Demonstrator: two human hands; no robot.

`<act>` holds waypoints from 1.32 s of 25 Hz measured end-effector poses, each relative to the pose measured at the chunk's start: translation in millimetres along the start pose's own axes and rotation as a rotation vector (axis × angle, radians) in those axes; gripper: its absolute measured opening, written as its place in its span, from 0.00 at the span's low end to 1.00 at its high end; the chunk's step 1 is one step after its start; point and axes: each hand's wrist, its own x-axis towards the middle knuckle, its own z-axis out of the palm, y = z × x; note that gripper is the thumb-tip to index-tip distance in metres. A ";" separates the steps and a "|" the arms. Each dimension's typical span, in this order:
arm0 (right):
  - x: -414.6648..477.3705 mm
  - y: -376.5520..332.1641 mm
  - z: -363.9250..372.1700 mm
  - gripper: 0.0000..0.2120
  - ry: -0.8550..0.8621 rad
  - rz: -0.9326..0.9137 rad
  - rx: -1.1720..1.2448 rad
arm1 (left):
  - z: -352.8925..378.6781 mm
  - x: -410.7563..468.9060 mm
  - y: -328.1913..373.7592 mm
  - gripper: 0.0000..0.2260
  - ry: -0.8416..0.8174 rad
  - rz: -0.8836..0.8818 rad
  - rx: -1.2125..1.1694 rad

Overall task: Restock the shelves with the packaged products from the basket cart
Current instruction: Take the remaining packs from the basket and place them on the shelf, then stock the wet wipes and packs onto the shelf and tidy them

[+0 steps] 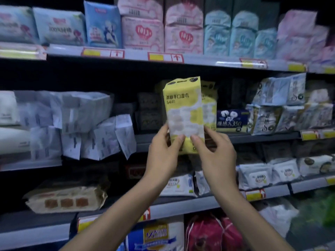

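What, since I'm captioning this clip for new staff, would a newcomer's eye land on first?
The bright yellow wipes pack, held upright at centre by the left hand and right hand gripping its lower end, before the middle shelf. Right behind it a matching yellow pack stands on that shelf; pink and blue packs line the top shelf.

The yellow wipes pack (183, 113) dead centre is soft plastic film, kinda glossy with a few wrinkles. Shelf edges (204, 61) look like smooth grey metal. Brown pack (65, 196) down at 8 o'clock seems matt, crinkly, paper-ish.
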 end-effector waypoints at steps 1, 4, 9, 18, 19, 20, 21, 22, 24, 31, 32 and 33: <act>17.3 -4.5 6.8 0.22 0.019 -0.028 -0.030 | -0.3 19.7 4.7 0.14 0.008 0.016 0.027; 68.8 -4.3 30.1 0.19 0.079 -0.071 -0.150 | -0.4 80.0 8.0 0.12 0.017 -0.057 0.090; 99.3 37.2 65.1 0.14 -0.037 0.078 -0.530 | 7.3 122.3 -27.1 0.12 0.071 -0.329 0.505; 79.4 28.7 52.9 0.28 -0.125 0.120 -0.622 | -3.7 101.7 -23.7 0.24 0.092 -0.372 0.713; 77.8 23.7 50.3 0.29 -0.132 0.112 -0.626 | -6.2 98.1 -20.2 0.25 0.074 -0.357 0.726; 76.8 18.4 48.1 0.29 -0.136 0.099 -0.625 | -8.8 95.7 -16.7 0.25 0.051 -0.339 0.740; 75.8 12.4 46.0 0.29 -0.141 0.085 -0.626 | -12.0 92.9 -12.2 0.26 0.029 -0.317 0.754; 75.4 6.2 44.4 0.29 -0.147 0.070 -0.631 | -15.8 90.4 -7.0 0.27 0.005 -0.295 0.767; 77.5 -5.6 40.6 0.33 -0.169 0.043 -0.658 | -24.0 84.8 6.3 0.30 -0.050 -0.236 0.782; 83.8 -52.2 24.9 0.57 -0.319 0.029 -0.902 | -53.7 57.6 59.9 0.45 -0.263 -0.100 0.877; 82.4 -59.7 23.7 0.59 -0.344 0.031 -0.911 | -58.8 52.2 68.2 0.47 -0.286 -0.079 0.906; 80.6 -66.9 23.0 0.61 -0.364 0.030 -0.914 | -64.0 46.5 75.8 0.48 -0.300 -0.055 0.940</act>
